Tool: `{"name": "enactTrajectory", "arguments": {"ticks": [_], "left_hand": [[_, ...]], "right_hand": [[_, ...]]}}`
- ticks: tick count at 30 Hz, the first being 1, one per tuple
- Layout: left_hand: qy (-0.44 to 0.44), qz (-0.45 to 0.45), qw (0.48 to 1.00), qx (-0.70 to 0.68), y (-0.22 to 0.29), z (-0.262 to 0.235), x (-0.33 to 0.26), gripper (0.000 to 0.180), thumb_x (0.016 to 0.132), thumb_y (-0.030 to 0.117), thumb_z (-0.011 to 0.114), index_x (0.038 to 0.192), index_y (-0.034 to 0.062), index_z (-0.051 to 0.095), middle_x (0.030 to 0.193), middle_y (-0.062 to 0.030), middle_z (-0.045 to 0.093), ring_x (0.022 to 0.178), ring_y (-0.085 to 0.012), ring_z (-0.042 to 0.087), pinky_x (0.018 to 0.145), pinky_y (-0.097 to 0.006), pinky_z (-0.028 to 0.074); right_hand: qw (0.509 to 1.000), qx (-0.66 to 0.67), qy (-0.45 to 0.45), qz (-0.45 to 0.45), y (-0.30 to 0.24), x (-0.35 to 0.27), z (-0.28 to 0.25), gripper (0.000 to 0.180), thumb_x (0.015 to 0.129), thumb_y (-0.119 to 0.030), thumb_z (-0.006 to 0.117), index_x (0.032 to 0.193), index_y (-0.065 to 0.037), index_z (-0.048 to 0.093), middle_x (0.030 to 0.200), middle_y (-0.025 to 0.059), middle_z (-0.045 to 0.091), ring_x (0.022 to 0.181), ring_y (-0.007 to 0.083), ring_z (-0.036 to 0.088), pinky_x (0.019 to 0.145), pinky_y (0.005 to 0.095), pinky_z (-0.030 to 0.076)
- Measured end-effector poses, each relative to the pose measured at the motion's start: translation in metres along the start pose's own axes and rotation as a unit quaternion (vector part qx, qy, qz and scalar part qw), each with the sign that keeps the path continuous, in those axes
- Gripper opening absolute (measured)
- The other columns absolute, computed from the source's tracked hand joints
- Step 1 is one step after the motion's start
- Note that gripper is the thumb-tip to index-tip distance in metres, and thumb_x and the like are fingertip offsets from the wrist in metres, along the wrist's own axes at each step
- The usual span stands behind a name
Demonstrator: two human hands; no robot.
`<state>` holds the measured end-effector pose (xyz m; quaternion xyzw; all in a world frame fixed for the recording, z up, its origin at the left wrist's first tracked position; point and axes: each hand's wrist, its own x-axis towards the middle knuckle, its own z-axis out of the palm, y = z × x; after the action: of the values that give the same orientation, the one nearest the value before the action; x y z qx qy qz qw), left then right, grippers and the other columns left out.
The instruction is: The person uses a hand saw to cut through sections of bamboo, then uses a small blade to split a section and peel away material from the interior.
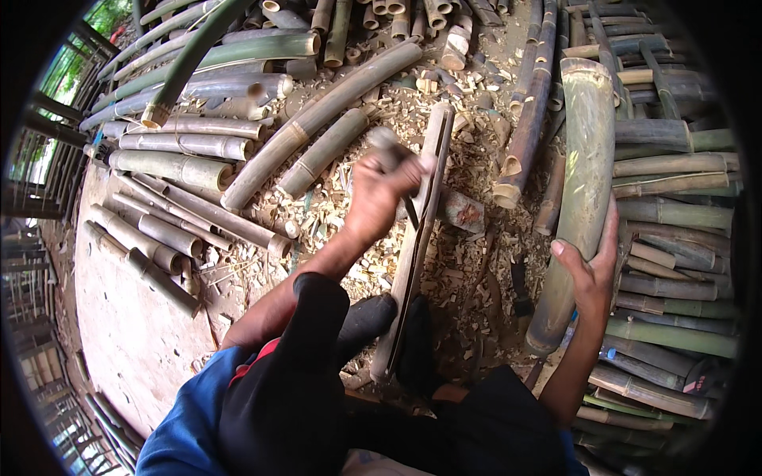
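Note:
My left hand (375, 197) is closed around a short tool (387, 149) with a pale rounded end, smeared by motion. A thin dark tip shows below the fingers, beside the slotted piece, but I cannot tell the tool's exact kind. The long slotted piece of wood or bamboo (413, 278) lies between my feet, pointing away from me, with a dark groove along it. My left fingers overlap its far half. On the right, my right hand (591, 278) grips the side of a thick green-grey bamboo segment (583, 151), which is held tilted, its closed node end away from me.
Pale chips (468, 278) cover the ground. Cut bamboo poles (317, 127) lie at the far left, shorter pieces (159, 254) on a flat board (119, 317). Stacked bamboo (675, 214) lines the right side. A dark bamboo pole (528, 131) lies just left of the thick segment.

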<state>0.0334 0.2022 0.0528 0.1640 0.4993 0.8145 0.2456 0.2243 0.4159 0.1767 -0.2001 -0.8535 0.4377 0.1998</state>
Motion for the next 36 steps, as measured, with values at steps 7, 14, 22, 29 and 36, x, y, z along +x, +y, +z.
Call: {"name": "enactTrajectory", "arguments": {"ticks": [7,14,22,29,36], "left_hand": [[0.085,-0.03,0.986,-0.141,-0.014,-0.016,0.007,0.021,0.089,0.022,0.075,0.086,0.0031,0.066,0.072,-0.0024,0.062,0.06,-0.0096,0.05,0.058,-0.028,0.043],[0.011,-0.035,0.999,0.034,-0.032,0.011,-0.009,0.029,0.09,0.03,0.077,0.077,0.0063,0.067,0.07,0.0001,0.063,0.064,-0.0074,0.055,0.06,-0.028,0.045],[-0.043,0.148,0.982,0.112,-0.083,0.012,-0.018,0.021,0.089,-0.007,0.061,0.108,0.0001,0.068,0.099,-0.0062,0.073,0.089,-0.0141,0.067,0.079,-0.028,0.054],[-0.094,0.04,0.985,0.138,0.022,0.02,-0.071,0.008,0.093,0.003,0.065,0.1,-0.0009,0.069,0.083,-0.0027,0.068,0.075,-0.0096,0.06,0.068,-0.029,0.049],[0.017,-0.136,0.818,0.558,-0.059,-0.127,-0.071,0.036,0.088,0.019,0.063,0.112,-0.0058,0.054,0.091,-0.0238,0.063,0.081,-0.0385,0.061,0.075,-0.047,0.048]], "right_hand": [[0.999,0.008,-0.026,-0.028,-0.014,0.005,0.024,0.096,0.072,-0.019,0.072,0.153,0.004,0.025,0.139,0.0203,0.047,0.126,0.0279,0.05,0.108,0.0386,0.038],[0.996,-0.01,-0.044,-0.079,-0.04,0.004,0.027,0.103,0.069,-0.019,0.074,0.154,0.004,0.021,0.142,0.0208,0.045,0.127,0.0283,0.049,0.109,0.0395,0.038],[0.933,-0.217,-0.287,0.017,-0.066,0.006,0.06,0.106,0.07,-0.014,0.081,0.157,-0.008,0.021,0.148,0.0214,0.046,0.132,0.0372,0.051,0.111,0.0424,0.041],[0.985,-0.115,-0.122,0.038,0.021,-0.047,0.046,0.107,0.071,-0.024,0.082,0.155,-0.004,0.02,0.134,0.0327,0.052,0.117,0.0443,0.059,0.1,0.0459,0.048],[0.946,-0.09,-0.052,0.308,0.141,-0.208,0.07,0.111,0.066,-0.036,0.084,0.149,0.009,0.026,0.141,0.0309,0.047,0.133,0.0411,0.047,0.111,0.0431,0.037]]}}
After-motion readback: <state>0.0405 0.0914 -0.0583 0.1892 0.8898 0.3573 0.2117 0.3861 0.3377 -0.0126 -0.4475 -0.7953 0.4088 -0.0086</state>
